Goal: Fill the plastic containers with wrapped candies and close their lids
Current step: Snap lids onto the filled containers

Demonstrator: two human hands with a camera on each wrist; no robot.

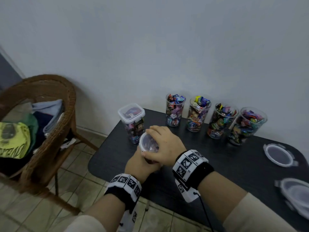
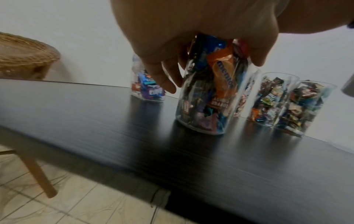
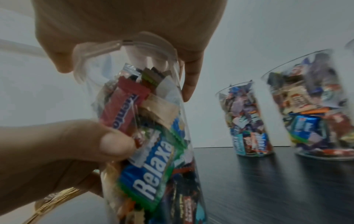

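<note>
On the black table [image 1: 234, 164], both hands steady an upright candy container [image 2: 206, 94].

Our left hand [image 1: 142, 166] grips the container [image 2: 208, 94] wall, fingers curled around it. Our right hand [image 1: 164, 144] lies over its lid [image 1: 148, 143], fingers bent downward.

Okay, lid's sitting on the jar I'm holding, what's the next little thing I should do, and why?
Probably press the lid down and snap its side flaps shut. Your right hand already covers it, your left hand grips the candy-filled container upright on the table, and in the right wrist view a flap looks flared out, not latched.
</note>
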